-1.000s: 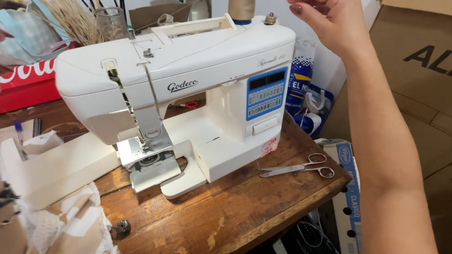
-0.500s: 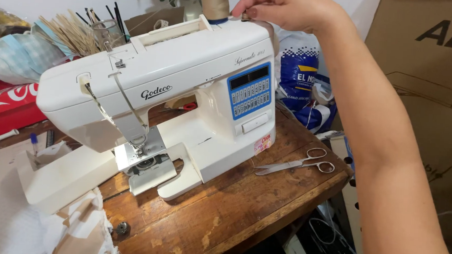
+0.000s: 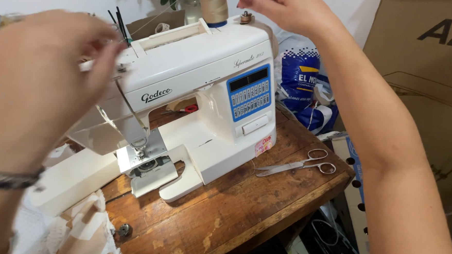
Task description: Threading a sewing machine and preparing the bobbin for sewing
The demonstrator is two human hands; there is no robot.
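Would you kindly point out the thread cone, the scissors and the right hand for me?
thread cone [image 3: 214, 3], head view, on the middle of its beige wound body.
scissors [image 3: 295, 165], head view, near the pivot where the blades meet.
right hand [image 3: 286, 6], head view, on the back of the hand.

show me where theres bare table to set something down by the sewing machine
The wooden table is bare in front of the sewing machine, from the scissors to the near edge. A smaller patch lies by the small metal bobbin. The left is crowded with cloth.
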